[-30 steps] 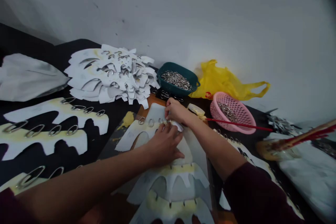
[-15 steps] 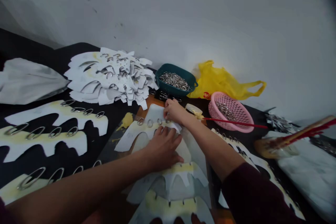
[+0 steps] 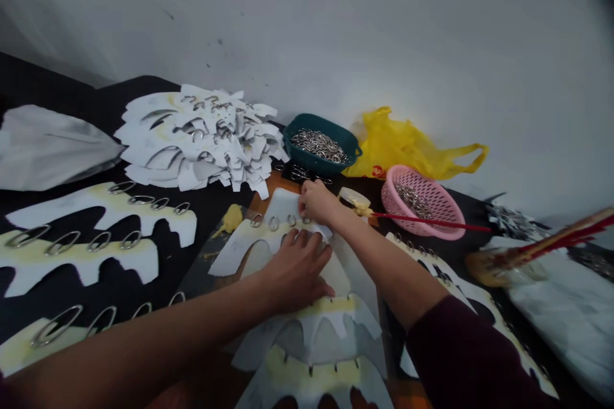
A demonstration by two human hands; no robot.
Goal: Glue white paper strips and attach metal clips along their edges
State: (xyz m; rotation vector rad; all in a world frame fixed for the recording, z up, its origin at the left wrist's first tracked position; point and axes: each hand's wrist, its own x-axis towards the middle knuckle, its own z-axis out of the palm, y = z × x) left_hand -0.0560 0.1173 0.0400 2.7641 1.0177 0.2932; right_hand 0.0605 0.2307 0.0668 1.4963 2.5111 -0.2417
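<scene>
A white scalloped piece (image 3: 231, 249) with a yellowish glued-looking edge lies in front of me, and several metal rings (image 3: 273, 223) stand along that edge. My left hand (image 3: 302, 268) lies palm down over the piece, fingers spread, with the fingertips just below the row of rings. At the right end of the row, my right hand (image 3: 319, 202) has its fingers pinched together beside the last visible ring. Whatever is between those fingertips is hidden. Nearer to me, more white pieces (image 3: 330, 377) with yellow edges and small slits lie on the board.
Behind my hands are a green basket (image 3: 300, 158) and a pink basket (image 3: 446, 204), both holding metal rings. A yellow bag (image 3: 407, 147) rests against the wall. A stack of white pieces (image 3: 158, 134) stands left. A jar with brushes (image 3: 484, 271) is at right, near a glue-smeared lid (image 3: 354, 197).
The view has shifted very slightly. Both hands stay almost where they were, the left flat on the piece and the right pinched at the end of the row.
</scene>
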